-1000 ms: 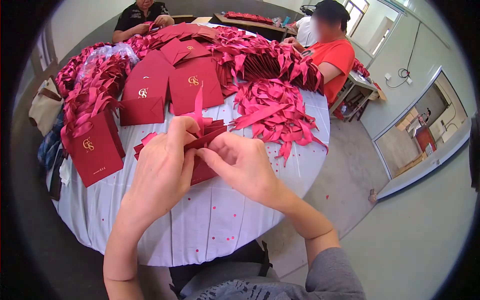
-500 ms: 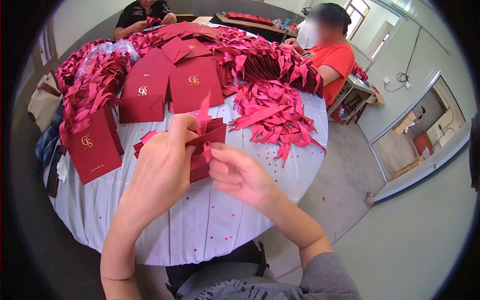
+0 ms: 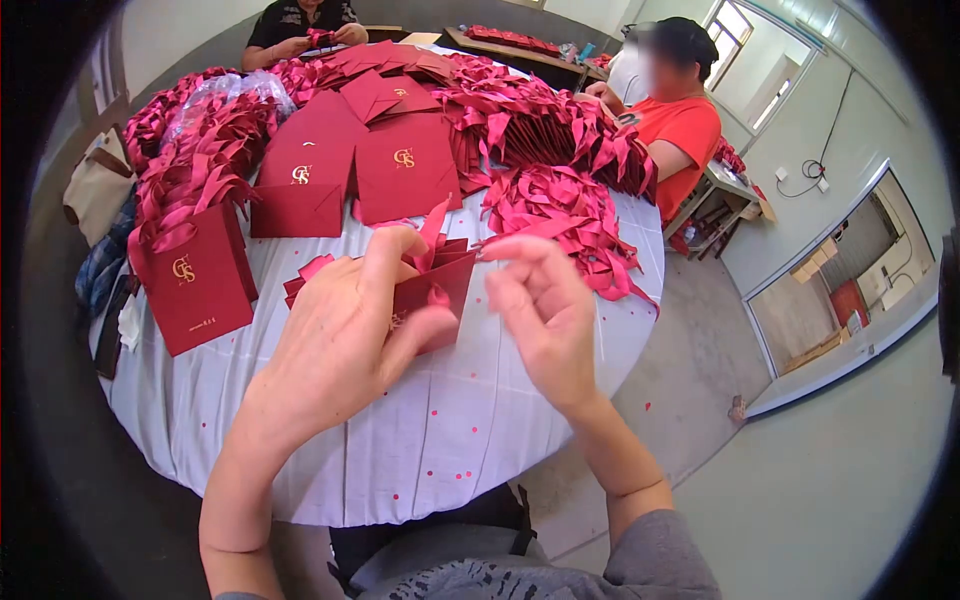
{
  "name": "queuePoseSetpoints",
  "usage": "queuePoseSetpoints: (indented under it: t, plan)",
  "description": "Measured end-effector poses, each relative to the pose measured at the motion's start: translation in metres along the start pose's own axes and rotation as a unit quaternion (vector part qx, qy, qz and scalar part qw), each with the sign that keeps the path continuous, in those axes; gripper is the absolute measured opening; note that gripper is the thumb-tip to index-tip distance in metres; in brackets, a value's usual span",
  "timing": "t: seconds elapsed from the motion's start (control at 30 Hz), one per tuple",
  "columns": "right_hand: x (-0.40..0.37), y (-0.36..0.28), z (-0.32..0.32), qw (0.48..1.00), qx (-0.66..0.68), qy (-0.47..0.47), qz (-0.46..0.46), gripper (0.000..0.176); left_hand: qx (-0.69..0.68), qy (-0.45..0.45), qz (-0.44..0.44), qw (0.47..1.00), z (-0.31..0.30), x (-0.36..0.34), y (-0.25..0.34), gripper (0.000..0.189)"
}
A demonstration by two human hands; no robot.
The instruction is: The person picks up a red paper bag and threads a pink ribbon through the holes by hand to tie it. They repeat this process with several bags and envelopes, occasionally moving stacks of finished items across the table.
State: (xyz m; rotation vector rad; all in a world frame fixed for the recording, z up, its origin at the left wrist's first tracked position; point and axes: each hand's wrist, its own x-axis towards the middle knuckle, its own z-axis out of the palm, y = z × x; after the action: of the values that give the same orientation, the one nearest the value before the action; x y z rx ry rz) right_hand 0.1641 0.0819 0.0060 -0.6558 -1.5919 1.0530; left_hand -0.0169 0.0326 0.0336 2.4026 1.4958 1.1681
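My left hand (image 3: 340, 325) is closed on a small dark red paper bag (image 3: 447, 300), its thumb on the near face and its fingers at the top edge. A pink ribbon (image 3: 433, 235) rises from the bag beside my fingers, and a short piece shows on the near face. My right hand (image 3: 545, 320) is just right of the bag, fingers curled and slightly blurred by motion. Whether its fingertips hold anything is too small to tell. Beyond it lies a pile of loose pink ribbons (image 3: 560, 225).
Red bags with gold letters (image 3: 405, 175) lie across the white-covered table (image 3: 400, 450). A standing bag (image 3: 195, 285) is at the left, near a beige bag (image 3: 100, 185). One person (image 3: 680, 120) sits at the right, another (image 3: 300, 30) at the far side.
My right hand has moved right, off the ribbon on the bag's near face. My left hand still holds the bag, its thumb now extended across the face. The view has shifted slightly.
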Motion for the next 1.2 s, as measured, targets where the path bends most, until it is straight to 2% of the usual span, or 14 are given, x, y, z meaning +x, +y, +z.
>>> queuePoseSetpoints:
  t: [0.13,0.17,0.2,0.27,0.53,0.6,0.73,0.8,0.87,0.93,1.0,1.07,1.17,1.2]
  plan:
    - [0.027,-0.011,0.002,0.961,-0.238,-0.005,-0.143,0.006,0.012,-0.008,-0.003,1.000,0.000,-0.001,0.005,0.059]
    - [0.034,-0.004,0.004,0.960,-0.236,-0.015,-0.151,0.010,0.023,-0.005,-0.010,1.000,0.002,-0.001,0.006,0.065]
    - [0.039,-0.002,0.003,0.959,-0.237,-0.014,-0.152,0.010,0.023,-0.004,-0.008,1.000,0.004,-0.001,0.006,0.065]
    - [0.046,-0.001,0.003,0.935,-0.293,-0.095,-0.177,0.008,0.065,0.065,0.057,0.994,0.011,-0.001,0.004,0.053]
    - [0.066,-0.020,0.004,0.885,-0.407,-0.186,-0.129,0.014,0.085,0.093,0.064,0.990,0.019,-0.001,0.003,0.046]
    - [0.077,-0.030,0.006,0.876,-0.376,-0.300,0.019,0.016,0.087,0.084,0.055,0.991,0.020,-0.002,0.002,0.048]
    - [0.080,-0.024,0.001,0.899,-0.287,-0.324,0.063,0.014,0.101,0.128,0.095,0.982,0.026,0.000,0.000,0.039]
    - [0.075,-0.001,-0.004,0.948,-0.163,-0.272,-0.032,0.012,0.111,0.131,0.098,0.980,0.025,-0.001,0.001,0.036]
    - [0.074,0.012,-0.003,0.982,-0.025,-0.187,-0.026,0.007,0.107,0.113,0.090,0.984,0.024,-0.004,0.002,0.036]
    - [0.072,0.021,-0.003,0.984,0.028,-0.177,-0.021,0.007,0.104,0.102,0.086,0.986,0.027,-0.003,0.003,0.035]
    - [0.071,0.030,-0.002,0.960,0.191,-0.196,0.058,0.007,0.102,0.107,0.087,0.985,0.027,-0.002,0.002,0.035]
    - [0.071,0.026,-0.008,0.953,0.209,-0.209,0.070,0.009,0.101,0.108,0.084,0.985,0.026,-0.003,0.001,0.035]
    - [0.072,0.026,-0.016,0.953,0.024,-0.302,0.019,0.011,0.102,0.104,0.082,0.986,0.026,-0.004,0.001,0.035]
    - [0.072,0.026,-0.016,0.953,0.024,-0.301,0.019,0.011,0.101,0.103,0.079,0.986,0.026,-0.004,0.001,0.034]
